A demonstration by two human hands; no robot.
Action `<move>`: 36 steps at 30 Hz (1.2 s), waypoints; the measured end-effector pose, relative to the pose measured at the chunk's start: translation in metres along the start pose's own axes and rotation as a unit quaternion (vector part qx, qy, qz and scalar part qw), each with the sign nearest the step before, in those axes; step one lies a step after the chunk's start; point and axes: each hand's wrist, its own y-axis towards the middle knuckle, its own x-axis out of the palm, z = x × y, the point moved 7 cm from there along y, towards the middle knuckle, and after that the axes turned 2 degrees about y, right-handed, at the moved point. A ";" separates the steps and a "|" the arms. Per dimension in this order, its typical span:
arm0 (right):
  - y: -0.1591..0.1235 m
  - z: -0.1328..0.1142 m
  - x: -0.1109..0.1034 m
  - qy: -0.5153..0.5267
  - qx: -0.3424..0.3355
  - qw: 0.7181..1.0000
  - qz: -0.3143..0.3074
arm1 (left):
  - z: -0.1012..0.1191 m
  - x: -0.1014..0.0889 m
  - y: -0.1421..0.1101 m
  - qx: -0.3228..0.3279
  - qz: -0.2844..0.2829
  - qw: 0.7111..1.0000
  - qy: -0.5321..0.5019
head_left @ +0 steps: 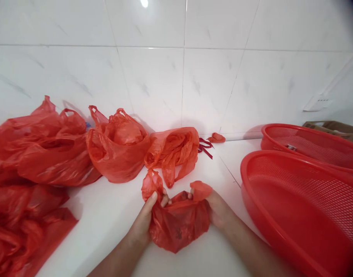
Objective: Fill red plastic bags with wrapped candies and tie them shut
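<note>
A small red plastic bag [178,223] rests on the white counter between my two hands. My left hand [146,221] is closed on the bag's left handle, which sticks up above the thumb. My right hand [218,209] is closed on the right handle, a red flap showing above the fingers. The bag's body bulges below the hands and looks filled, its contents hidden.
Several red plastic bags [118,148] lie in a row along the tiled wall, with a big heap [29,169] at the left. Two red mesh baskets [306,207] sit at the right. A brown tray [335,129] stands behind them. Small red scraps [216,137] lie by the wall.
</note>
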 end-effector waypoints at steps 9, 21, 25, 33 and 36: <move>-0.005 0.003 0.024 -0.021 0.001 0.997 -0.078 | -0.004 0.001 0.003 -0.017 0.040 0.997 0.064; -0.006 0.020 0.031 -0.176 0.009 0.980 -0.096 | -0.017 0.023 0.005 -0.025 0.015 0.986 0.167; -0.006 0.023 0.034 -0.211 0.002 0.973 -0.097 | -0.020 0.039 0.003 -0.036 -0.032 0.969 0.242; 0.002 0.021 0.014 -0.182 -0.012 0.983 0.002 | -0.001 0.023 -0.009 0.166 0.037 0.874 0.455; 0.002 0.019 0.011 -0.198 -0.003 0.980 0.012 | 0.014 0.033 -0.019 0.290 0.025 0.761 0.580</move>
